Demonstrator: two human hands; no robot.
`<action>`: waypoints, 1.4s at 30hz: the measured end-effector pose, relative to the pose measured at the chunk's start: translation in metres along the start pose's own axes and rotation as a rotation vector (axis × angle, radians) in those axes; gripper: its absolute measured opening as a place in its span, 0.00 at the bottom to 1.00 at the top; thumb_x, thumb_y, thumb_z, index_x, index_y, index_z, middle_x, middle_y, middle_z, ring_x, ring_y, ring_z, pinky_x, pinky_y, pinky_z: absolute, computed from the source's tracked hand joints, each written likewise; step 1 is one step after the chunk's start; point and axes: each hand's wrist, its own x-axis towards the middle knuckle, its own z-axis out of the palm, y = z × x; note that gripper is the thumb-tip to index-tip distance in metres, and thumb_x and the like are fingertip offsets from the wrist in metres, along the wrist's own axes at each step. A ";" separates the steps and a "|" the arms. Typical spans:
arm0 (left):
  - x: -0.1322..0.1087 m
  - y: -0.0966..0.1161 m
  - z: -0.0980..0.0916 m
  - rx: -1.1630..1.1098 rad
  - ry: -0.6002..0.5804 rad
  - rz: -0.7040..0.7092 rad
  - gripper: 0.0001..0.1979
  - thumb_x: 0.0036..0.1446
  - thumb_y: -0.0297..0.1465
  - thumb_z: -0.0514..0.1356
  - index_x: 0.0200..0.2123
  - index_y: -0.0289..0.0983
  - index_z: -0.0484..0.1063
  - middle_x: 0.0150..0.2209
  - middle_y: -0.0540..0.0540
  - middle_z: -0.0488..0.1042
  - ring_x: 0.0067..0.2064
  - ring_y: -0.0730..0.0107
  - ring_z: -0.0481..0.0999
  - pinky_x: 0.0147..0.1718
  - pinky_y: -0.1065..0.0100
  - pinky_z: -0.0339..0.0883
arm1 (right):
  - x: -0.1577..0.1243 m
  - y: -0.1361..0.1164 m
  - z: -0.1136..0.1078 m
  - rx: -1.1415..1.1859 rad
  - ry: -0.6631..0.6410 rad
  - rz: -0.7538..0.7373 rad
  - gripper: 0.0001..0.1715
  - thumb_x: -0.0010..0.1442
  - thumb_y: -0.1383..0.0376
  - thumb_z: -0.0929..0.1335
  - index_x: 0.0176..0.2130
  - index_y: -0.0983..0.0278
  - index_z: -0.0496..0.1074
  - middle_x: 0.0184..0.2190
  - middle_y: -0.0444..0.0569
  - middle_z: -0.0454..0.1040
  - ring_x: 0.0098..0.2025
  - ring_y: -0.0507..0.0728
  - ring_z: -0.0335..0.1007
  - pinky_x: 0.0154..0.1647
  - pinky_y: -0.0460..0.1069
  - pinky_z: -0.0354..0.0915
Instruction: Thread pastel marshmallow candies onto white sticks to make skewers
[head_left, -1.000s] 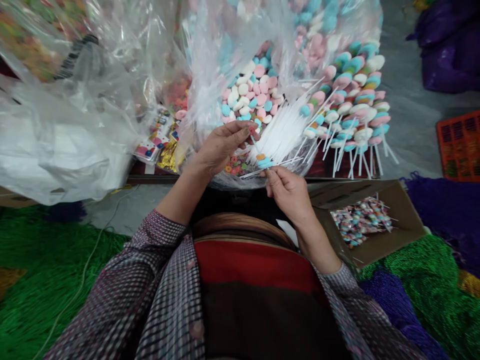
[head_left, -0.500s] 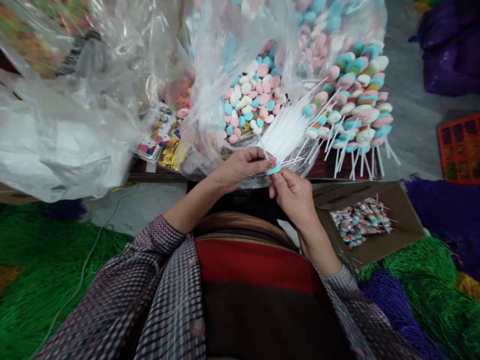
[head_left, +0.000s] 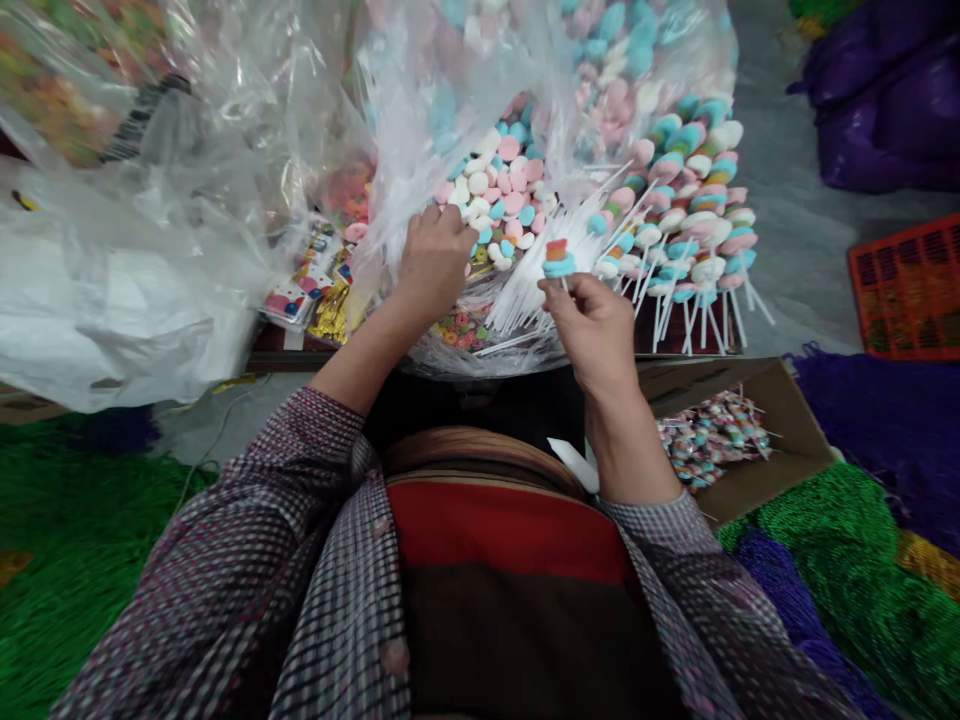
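My right hand (head_left: 596, 325) pinches a short white stick just under its candies. On this candy skewer (head_left: 558, 262) a blue candy sits low, with an orange-red gummy piece above it. Over at the left edge of a pile of pink, white and blue candies (head_left: 514, 180), my left hand (head_left: 439, 260) is bent downward; its fingertips are hidden, so what they hold does not show. Between both hands lies a bundle of loose white sticks (head_left: 525, 290). Small colourful gummy rings (head_left: 457, 332) show below my left wrist, inside clear plastic.
Finished candy skewers (head_left: 697, 220) are stacked on the table's right side. A cardboard box (head_left: 799, 425) with wrapped candy sticks stands below them. Gold ties (head_left: 330, 315) and white plastic bags (head_left: 127, 290) lie to the left. An orange crate (head_left: 907, 290) is at far right.
My left hand has let go of the candy skewer and moved up and left to the candy pile. My right hand has raised the skewer, now upright, slightly.
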 end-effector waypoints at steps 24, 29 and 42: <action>-0.039 0.028 0.002 -1.089 0.093 -0.373 0.10 0.65 0.36 0.66 0.35 0.40 0.70 0.29 0.54 0.77 0.29 0.80 0.76 0.31 0.76 0.70 | 0.019 -0.016 0.048 0.208 -0.116 0.006 0.21 0.61 0.45 0.72 0.39 0.59 0.75 0.34 0.46 0.75 0.38 0.54 0.73 0.37 0.49 0.71; -0.045 0.034 0.006 -1.050 0.060 -0.307 0.11 0.69 0.42 0.60 0.37 0.41 0.72 0.34 0.51 0.78 0.33 0.78 0.77 0.35 0.74 0.72 | 0.016 -0.011 0.049 0.202 -0.094 0.052 0.19 0.64 0.49 0.71 0.47 0.59 0.75 0.35 0.44 0.74 0.38 0.53 0.73 0.36 0.49 0.71; -0.050 0.035 -0.001 -1.173 -0.034 -0.372 0.09 0.63 0.37 0.66 0.42 0.39 0.77 0.36 0.50 0.82 0.35 0.76 0.80 0.34 0.73 0.74 | 0.007 -0.018 0.039 0.277 -0.119 0.109 0.18 0.67 0.48 0.69 0.42 0.59 0.78 0.32 0.44 0.75 0.30 0.51 0.68 0.26 0.45 0.64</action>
